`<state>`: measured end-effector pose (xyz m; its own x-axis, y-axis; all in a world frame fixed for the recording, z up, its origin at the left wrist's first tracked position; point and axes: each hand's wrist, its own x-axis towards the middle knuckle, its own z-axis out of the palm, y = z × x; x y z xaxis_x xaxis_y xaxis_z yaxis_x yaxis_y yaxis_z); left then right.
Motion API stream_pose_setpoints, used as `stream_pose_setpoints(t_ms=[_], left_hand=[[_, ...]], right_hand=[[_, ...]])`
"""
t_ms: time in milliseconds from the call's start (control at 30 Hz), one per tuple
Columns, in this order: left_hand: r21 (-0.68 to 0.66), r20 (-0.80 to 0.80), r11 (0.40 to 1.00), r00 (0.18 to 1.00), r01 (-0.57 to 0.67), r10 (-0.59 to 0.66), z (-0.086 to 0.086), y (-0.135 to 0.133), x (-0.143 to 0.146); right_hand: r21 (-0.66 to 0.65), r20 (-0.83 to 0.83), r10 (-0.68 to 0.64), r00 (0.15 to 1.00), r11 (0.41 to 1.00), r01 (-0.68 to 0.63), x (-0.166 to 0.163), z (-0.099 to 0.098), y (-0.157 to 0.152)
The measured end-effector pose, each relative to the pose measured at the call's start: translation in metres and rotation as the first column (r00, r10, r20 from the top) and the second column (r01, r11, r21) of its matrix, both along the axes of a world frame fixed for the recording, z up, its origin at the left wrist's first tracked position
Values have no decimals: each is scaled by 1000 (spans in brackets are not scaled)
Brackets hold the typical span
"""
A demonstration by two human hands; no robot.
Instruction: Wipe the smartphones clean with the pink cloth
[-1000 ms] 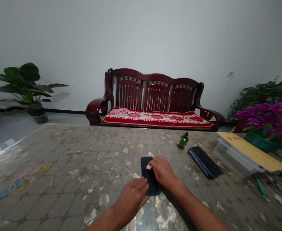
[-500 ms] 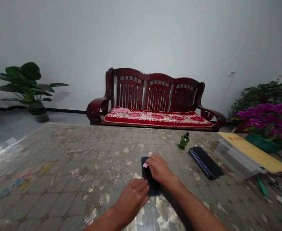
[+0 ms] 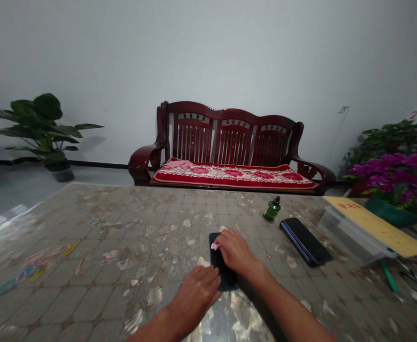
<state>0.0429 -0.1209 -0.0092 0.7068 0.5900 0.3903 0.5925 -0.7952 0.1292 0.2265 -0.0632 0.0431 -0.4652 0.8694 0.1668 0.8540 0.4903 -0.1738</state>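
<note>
A dark smartphone (image 3: 226, 275) lies flat on the table between my hands. My left hand (image 3: 198, 292) holds it by its lower left edge, fingers together against its side and over the rim. On the upper part of the screen, my right hand (image 3: 233, 251) presses a small crumpled pink cloth (image 3: 215, 246), its fingers closed round it. Most of the cloth is hidden under those fingers, and the right hand covers part of the phone.
A small green bottle (image 3: 272, 209) and a stack of phones (image 3: 305, 241) stand to the right. Beyond them is a clear plastic box (image 3: 351, 237) under a yellow board (image 3: 375, 225). Colored bands (image 3: 33, 271) lie at left. A wooden sofa (image 3: 230, 137) stands behind the table.
Hardly anything differs. The pink cloth and my right hand have shifted very slightly on the phone; my left hand stays at its edge.
</note>
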Motion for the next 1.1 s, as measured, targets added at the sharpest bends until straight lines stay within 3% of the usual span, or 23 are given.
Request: stream_pose_setpoints(t_ms=[133,333,500,633,767,867,1100], left_hand=[[-8,-23,1000,1000,-9,9,2,-1,1],[-49,-43,998,999,-26,23,6,-4,3],[-207,-64,977,997,-56,43,27,2,2],[-352,-132,925,986,-141,100,59,30,-6],[-288,-129,957,990,12,-51,79,72,-10],[-271,-225,950,949,157,-221,79,100,-4],[-320,-437,935,851,155,-291,72,134,24]], right_hand=[[18,-34,-53,998,998,54,1,-1,7],[-13,-110,102,989,994,-104,20,-6,-26],[-24,-112,100,989,994,-104,25,-3,-31],[-19,-88,115,989,993,-117,23,2,-29],[-11,-89,118,989,993,-119,23,3,-32],[-19,-64,112,992,993,-114,22,3,-33],[-23,-22,132,991,991,-133,21,10,-29]])
